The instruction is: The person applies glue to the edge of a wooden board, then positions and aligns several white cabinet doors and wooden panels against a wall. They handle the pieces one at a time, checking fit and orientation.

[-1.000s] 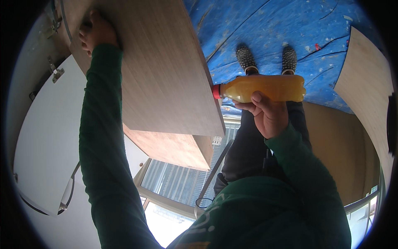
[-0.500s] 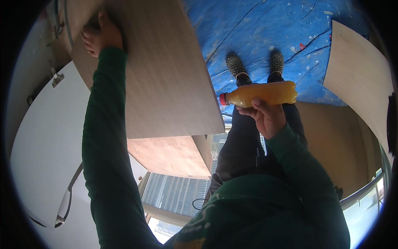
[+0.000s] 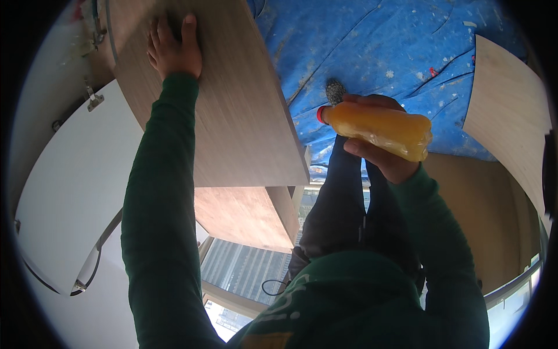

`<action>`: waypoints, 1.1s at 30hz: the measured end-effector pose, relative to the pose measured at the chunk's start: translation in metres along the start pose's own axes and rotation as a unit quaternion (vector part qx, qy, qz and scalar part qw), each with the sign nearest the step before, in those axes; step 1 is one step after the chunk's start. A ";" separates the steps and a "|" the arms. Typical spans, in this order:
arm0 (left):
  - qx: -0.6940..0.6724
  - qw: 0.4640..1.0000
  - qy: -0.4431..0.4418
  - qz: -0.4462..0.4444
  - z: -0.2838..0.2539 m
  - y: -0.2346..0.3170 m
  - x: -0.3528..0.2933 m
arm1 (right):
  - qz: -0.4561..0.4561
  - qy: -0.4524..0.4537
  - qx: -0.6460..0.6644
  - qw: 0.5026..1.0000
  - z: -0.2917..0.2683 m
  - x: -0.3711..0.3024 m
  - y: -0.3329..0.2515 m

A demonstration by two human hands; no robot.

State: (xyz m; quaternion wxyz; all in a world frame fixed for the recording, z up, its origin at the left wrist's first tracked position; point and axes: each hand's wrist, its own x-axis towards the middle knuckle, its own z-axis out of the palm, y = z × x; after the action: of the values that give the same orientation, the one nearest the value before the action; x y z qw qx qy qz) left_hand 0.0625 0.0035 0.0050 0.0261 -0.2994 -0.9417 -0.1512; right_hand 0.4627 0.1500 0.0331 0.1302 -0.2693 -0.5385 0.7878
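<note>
My right hand (image 3: 390, 163) grips a clear plastic bottle (image 3: 381, 127) of orange-yellow drink, with my thumb along its near side and the other fingers behind it. The bottle lies nearly level in front of my legs, its red cap (image 3: 321, 114) pointing left. The cap is on. On the left, my left hand (image 3: 176, 51) rests flat on a brown wood-grain panel (image 3: 244, 110), fingers spread and pointing away from me. Nothing shows in that hand.
Blue sheeting (image 3: 349, 43) with paint specks and folds covers the floor ahead. A pale curved-looking board (image 3: 505, 99) stands at the right. White cabinet doors (image 3: 70, 186) with metal hinges are at the left. A lighter wood box (image 3: 241, 212) sits below the panel, near a window.
My left hand has shifted right on the panel and its fingers have spread out. My right hand has turned from a fingertip hold to a wider grip around the bottle, whose base now tilts nearer.
</note>
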 end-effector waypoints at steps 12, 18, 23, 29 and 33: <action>0.005 0.999 0.026 0.022 0.004 -0.010 0.003 | 0.110 0.013 0.243 0.964 0.002 0.006 0.015; 0.007 0.999 0.031 0.023 0.008 -0.020 0.007 | -0.014 -0.029 -0.078 0.996 0.016 -0.002 0.023; -0.008 0.999 0.027 0.033 0.004 -0.018 0.007 | -0.073 -0.050 -0.211 0.974 0.015 -0.001 0.020; -0.053 0.994 -0.059 -0.071 -0.007 0.017 -0.003 | 0.012 0.004 -0.054 0.998 0.024 -0.005 0.017; -0.024 0.997 -0.042 -0.052 -0.005 0.009 -0.002 | 0.153 0.055 0.197 0.967 0.027 -0.001 0.030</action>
State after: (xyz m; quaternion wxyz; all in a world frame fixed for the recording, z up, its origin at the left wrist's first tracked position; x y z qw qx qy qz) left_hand 0.0691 0.0073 0.0118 -0.0291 -0.2564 -0.9524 -0.1622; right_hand 0.4504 0.1169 0.0132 0.0884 -0.3601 -0.3168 0.8730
